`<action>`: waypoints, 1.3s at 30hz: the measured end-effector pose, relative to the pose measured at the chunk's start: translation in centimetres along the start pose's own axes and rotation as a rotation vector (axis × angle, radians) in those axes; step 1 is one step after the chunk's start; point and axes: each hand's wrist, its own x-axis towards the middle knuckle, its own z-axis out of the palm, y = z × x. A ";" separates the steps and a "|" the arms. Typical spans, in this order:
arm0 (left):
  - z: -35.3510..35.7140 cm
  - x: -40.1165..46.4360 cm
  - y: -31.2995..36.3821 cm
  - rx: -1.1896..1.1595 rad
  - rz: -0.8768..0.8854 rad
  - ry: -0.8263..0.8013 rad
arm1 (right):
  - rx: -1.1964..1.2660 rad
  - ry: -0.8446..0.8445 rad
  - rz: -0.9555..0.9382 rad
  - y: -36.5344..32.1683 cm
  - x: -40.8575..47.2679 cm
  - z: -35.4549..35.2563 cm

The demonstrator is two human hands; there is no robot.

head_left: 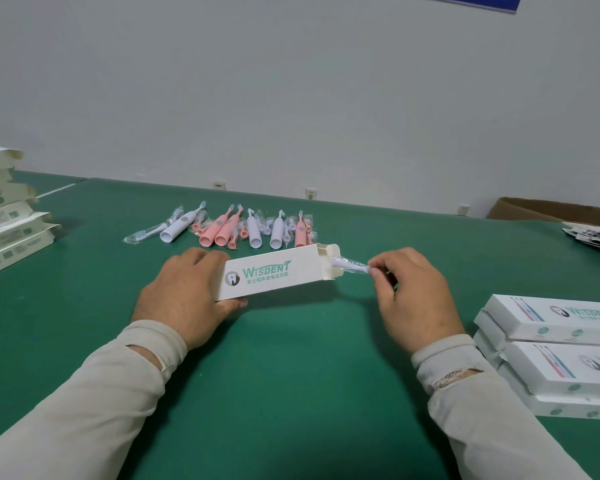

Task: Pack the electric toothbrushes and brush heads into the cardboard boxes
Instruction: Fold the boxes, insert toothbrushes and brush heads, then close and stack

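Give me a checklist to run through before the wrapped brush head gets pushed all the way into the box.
1. Left hand holds the box steady: ok.
2. End flaps open: ok.
3. Right hand pinches the wrapped brush head: ok.
4. Head tip at the opening: ok.
5. Toothbrush already inside: cannot tell.
6. Room left inside: cannot tell.
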 end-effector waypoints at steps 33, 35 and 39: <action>0.5 -0.2 0.2 -0.083 0.104 -0.052 | 1.276 -0.298 0.680 -2.4 -0.6 -0.2; 0.6 -0.2 0.3 -0.080 0.111 -0.052 | 1.305 -0.315 0.685 -2.4 -0.6 -0.3; 0.6 -0.4 0.9 -0.080 0.138 -0.063 | 1.318 -0.424 0.659 -2.7 -1.1 0.1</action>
